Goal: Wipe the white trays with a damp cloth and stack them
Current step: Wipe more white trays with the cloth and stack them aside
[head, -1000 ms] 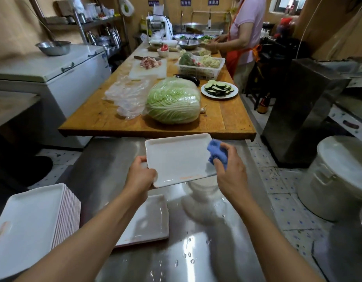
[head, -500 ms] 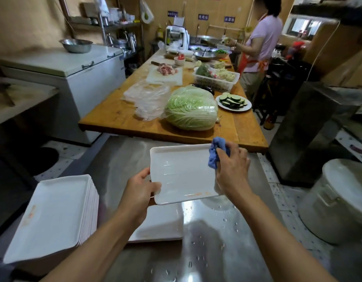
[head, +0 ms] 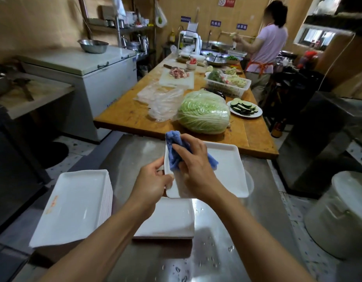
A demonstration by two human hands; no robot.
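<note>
white tray (head: 222, 171) is held in the air above the steel counter (head: 226, 251), tilted slightly, in front of the wooden table (head: 127, 112). my left hand (head: 153, 183) grips the tray's left edge, fingers curled around the rim. my right hand (head: 193, 165) presses a bunched blue cloth (head: 173, 153) onto the left part of the tray's upper face; the fingers curl over the cloth and pinch it against the tray.

directly below the held tray, a short stack of trays (head: 167, 220) lies flat on the counter. left of the held tray, a taller stack of trays (head: 74, 206) sits at the counter's left edge; its top tray shows an orange smear. water drops lie on the counter below the held tray.

beyond the held tray, on the wooden table, a cabbage (head: 204, 115) rests beside a plate of sliced vegetables (head: 245, 107) and clear plastic bags (head: 161, 100). at the table's far end a person (head: 265, 51) stands facing away.
</note>
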